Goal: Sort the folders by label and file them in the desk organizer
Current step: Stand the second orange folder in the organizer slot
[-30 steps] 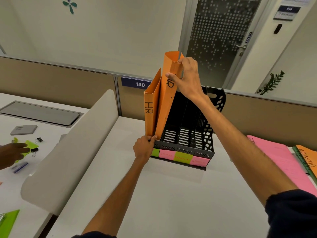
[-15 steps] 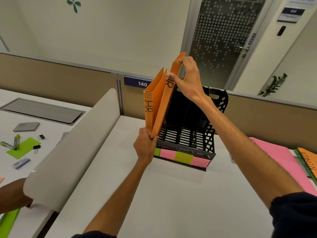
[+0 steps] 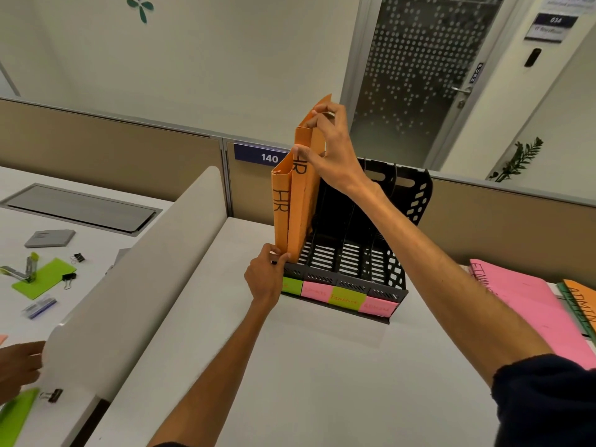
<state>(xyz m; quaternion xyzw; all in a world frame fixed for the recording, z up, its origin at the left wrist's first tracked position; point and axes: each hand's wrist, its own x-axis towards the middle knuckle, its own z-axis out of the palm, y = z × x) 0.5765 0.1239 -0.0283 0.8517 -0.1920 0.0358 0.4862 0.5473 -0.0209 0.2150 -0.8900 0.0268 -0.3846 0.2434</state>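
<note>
**Desk:** What are the hands doing?

**Photographer:** They are well apart. The right hand (image 3: 335, 156) pinches the top of the taller orange folder (image 3: 304, 217), thumb on its near face and fingertips on the upper edge. The left hand (image 3: 266, 279) grips the front left corner of the black organizer (image 3: 356, 253), thumb against the foot of the folders.

**Desk:** And where does that folder sit?

**Photographer:** Upright in the leftmost slot, its bottom edge down inside. It presses against a shorter orange folder (image 3: 280, 217). Both are marked "HR". The right forearm crosses over the other slots.

**Desk:** What else is in the shot?

**Photographer:** Green and pink sticky labels (image 3: 343, 296) run along the organizer's front; the left hand covers part of the first. To the right on the white desk (image 3: 322, 382) lies a pink folder (image 3: 529, 304), and beyond it another orange one marked "ADMIN" (image 3: 583, 301), cut off by the edge. A white divider (image 3: 135, 279) stands to the left. Past it are a stapler (image 3: 22, 272), binder clips (image 3: 69, 279), a green sheet (image 3: 45, 280) and another person's hand (image 3: 16, 369).
</note>
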